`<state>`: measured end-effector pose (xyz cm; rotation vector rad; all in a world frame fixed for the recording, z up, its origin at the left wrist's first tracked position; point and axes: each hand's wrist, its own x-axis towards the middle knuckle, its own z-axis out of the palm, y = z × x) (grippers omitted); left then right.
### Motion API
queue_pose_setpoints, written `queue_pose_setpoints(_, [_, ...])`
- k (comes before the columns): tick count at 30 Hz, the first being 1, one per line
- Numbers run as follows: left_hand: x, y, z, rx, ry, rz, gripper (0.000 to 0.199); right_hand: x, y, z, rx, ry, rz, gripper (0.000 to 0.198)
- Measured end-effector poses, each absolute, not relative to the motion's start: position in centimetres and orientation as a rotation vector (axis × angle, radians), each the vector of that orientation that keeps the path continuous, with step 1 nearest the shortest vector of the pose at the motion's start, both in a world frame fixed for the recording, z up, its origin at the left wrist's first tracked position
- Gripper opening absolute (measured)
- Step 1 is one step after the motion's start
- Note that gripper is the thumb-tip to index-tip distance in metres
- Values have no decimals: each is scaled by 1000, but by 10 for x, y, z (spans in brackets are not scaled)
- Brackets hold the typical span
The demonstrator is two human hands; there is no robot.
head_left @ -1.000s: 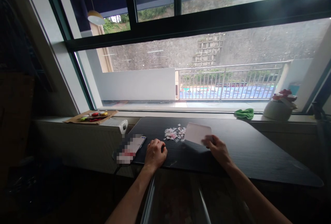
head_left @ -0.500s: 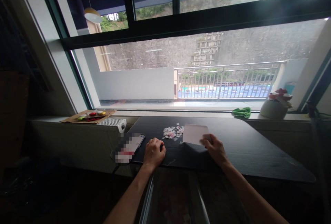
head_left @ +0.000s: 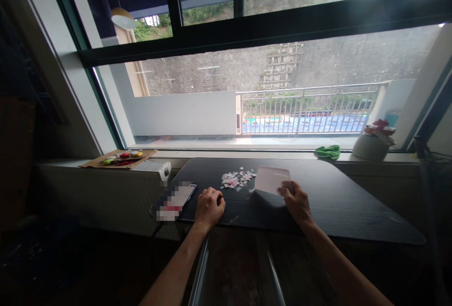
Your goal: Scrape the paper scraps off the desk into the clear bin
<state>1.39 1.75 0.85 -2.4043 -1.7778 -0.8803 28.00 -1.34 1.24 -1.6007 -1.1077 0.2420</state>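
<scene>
My right hand grips the near right corner of a thin, pale flat card with rounded corners. The card is tilted over the dark table and casts a shadow below it. Just left of the card lies a loose pile of small white and pinkish paper scraps, with a few stray pieces by the card's left edge. My left hand rests on the table's near edge with its fingers curled in; nothing shows in it.
A pixelated phone-like object lies at the table's left edge. Below the near edge, between my forearms, is a clear-sided container. A green cloth and a pale jug stand on the windowsill; a radiator is left.
My right hand and the card have shifted slightly right, away from the scrap pile. A few scraps now lie between pile and card. My left hand stays curled on the table.
</scene>
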Motion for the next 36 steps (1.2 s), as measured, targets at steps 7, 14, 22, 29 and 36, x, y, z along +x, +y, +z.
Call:
queue_pose_setpoints(7, [13,25,26,-2456,-1930,-765,17,279,-13,12,-1538,-1142,327,23])
queue_pose_setpoints(14, [53,26,34,-2740,-1777,-840,21,278,-14,12,-1472,-1083,384,26])
queue_pose_setpoints(22, [72,18,19,-2811,-1451,-663,30,277,-13,10,-1452,-1148,395,24])
queue_pose_setpoints(29, [66,17,20,-2830,-1442,-666,28,276,-14,12,-1504,-1178,359,24])
queue_pose_setpoints(36, [59,22,26,-2837,-1616,-746,22,275,-16,15,-1549,-1078,268,24])
